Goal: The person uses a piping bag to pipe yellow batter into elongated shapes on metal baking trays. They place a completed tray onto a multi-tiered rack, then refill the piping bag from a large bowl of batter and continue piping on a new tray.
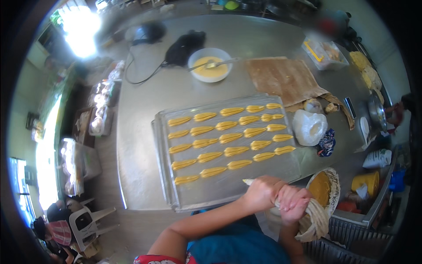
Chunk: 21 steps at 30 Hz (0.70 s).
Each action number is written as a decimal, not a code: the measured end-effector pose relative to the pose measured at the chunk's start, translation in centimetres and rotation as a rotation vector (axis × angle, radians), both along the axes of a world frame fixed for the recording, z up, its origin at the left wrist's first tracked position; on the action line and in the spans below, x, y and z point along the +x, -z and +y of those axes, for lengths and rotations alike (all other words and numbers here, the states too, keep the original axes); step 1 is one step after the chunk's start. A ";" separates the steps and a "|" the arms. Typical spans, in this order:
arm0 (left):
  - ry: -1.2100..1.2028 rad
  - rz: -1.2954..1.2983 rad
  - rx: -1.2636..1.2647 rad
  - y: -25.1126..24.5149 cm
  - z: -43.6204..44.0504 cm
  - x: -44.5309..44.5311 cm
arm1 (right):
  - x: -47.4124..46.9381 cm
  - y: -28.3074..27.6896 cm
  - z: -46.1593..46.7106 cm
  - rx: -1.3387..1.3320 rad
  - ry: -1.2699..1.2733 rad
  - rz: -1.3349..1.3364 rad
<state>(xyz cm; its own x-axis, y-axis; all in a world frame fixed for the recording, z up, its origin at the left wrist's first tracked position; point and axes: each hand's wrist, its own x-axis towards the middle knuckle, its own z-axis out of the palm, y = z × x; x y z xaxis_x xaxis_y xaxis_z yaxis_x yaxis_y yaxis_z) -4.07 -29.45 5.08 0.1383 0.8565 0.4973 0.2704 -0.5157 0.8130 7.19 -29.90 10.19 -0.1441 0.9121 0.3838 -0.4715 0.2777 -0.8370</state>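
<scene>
Both hands grip a cloth piping bag (317, 219) over the near right corner of a metal baking tray (211, 196). My left hand (262, 193) wraps around the bag close to its nozzle, which points left towards the tray. Just behind it, my right hand (293, 204) squeezes the twisted upper part, and the loose cloth end hangs down on the right. Rows of ridged yellow piped dough strips (234, 151) lie on the tray. Most taper at one end. A bowl of yellow-orange dough (320, 188) stands right beside my right hand.
A white bowl of yellow liquid (210, 74) with utensils across it stands farther back. Brown paper (285, 79), a white plastic bag (310, 127) and a phone (349, 107) lie to the right. A person (59, 231) sits at lower left; another person's hand (394, 110) is at a metal bowl (376, 110).
</scene>
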 end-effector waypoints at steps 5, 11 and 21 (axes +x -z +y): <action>-0.213 0.066 -0.033 1.1 -6.3 -9.0 | -8.9 1.3 -4.5 -0.006 -0.116 -0.151; -0.302 0.003 -0.058 3.4 -9.7 -13.9 | -14.5 2.7 -6.8 -0.044 -0.106 -0.393; -0.225 -0.124 -0.071 5.0 -8.6 -13.4 | -15.2 1.8 -5.9 0.010 -0.005 -0.628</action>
<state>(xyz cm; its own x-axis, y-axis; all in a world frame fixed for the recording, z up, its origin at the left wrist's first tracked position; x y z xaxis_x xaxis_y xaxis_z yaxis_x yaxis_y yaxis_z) -17.44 -38.05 0.10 -0.1174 0.8921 0.4363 0.2678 -0.3946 0.8789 -8.05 -35.85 8.40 -0.3492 0.9076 0.2332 0.1076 0.2860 -0.9522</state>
